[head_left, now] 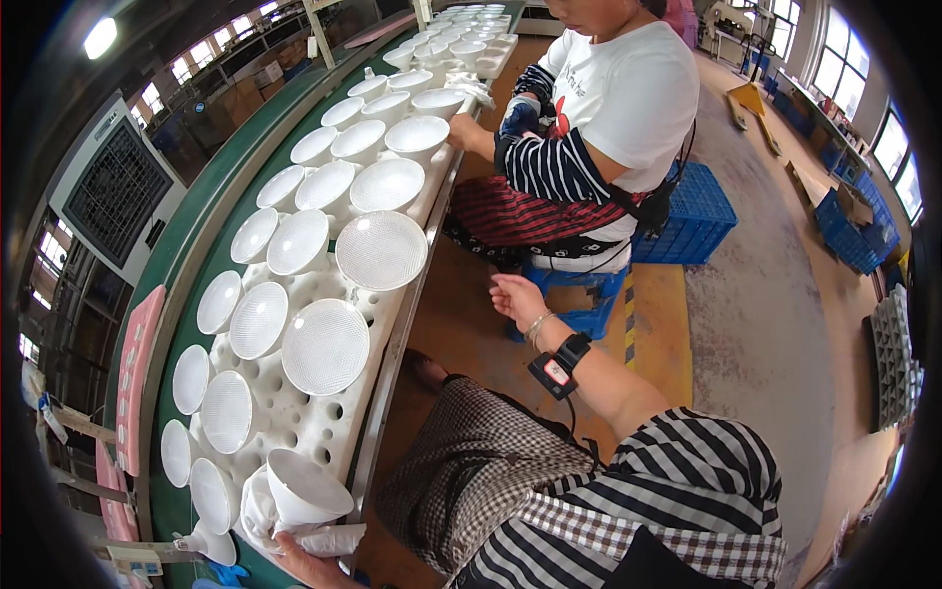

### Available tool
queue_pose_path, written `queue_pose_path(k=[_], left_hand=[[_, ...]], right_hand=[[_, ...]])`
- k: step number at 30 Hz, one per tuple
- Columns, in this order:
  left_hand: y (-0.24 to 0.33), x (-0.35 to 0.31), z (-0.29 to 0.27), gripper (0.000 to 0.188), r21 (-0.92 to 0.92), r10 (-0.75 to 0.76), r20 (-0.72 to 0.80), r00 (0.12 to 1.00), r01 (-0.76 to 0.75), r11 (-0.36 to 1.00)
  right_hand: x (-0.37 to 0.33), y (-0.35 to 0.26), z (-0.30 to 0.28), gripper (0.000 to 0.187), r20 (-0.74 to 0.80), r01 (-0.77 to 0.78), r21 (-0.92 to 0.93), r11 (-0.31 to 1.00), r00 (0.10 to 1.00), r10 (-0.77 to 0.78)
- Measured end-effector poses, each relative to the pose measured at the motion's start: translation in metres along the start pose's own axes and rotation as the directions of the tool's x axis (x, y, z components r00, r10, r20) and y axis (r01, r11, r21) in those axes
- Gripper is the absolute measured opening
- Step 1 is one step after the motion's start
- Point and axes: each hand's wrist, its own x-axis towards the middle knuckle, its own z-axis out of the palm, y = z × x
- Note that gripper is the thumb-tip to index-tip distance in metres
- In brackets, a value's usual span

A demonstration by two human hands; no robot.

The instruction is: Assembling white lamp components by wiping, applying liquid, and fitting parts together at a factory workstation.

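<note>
At the lower left, my left hand (312,567) is closed on a bunched white cloth (257,506), its fingers partly hidden beneath the folds. A white cone-shaped lamp piece (309,486) with a wide round mouth rests tilted against this cloth. My right hand (520,299) hangs in the air right of the belt's edge, fingers curled in and no object visible in them. A black strapped device (557,368) and a bangle circle that wrist. Rows of similar white lamp pieces (327,347), with dimpled round faces, stand in a white holed foam tray (329,432).
The trays lie along a green conveyor belt (169,368) with a metal edge. A co-worker (628,88) sits at the belt on a blue stool (594,319), one hand near the lamp pieces. Behind are a blue crate (687,211) and, far left, a grilled cooler (116,191).
</note>
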Motion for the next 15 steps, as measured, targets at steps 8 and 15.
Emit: queue_pose_path(k=[8, 15], left_hand=[[0.001, -0.002, 0.003, 0.070, 0.005, 0.028, 0.011, 1.000, -0.028, 1.000], [0.001, -0.003, 0.002, 0.072, 0.040, 0.001, -0.006, 1.000, -0.001, 0.999]], right_hand=[[-0.015, -0.036, 0.029, 0.019, 0.200, 0.212, -0.156, 0.965, 0.963, -0.179], [-0.023, -0.023, 0.025, 0.019, 0.183, 0.123, -0.167, 0.978, 0.979, -0.092]])
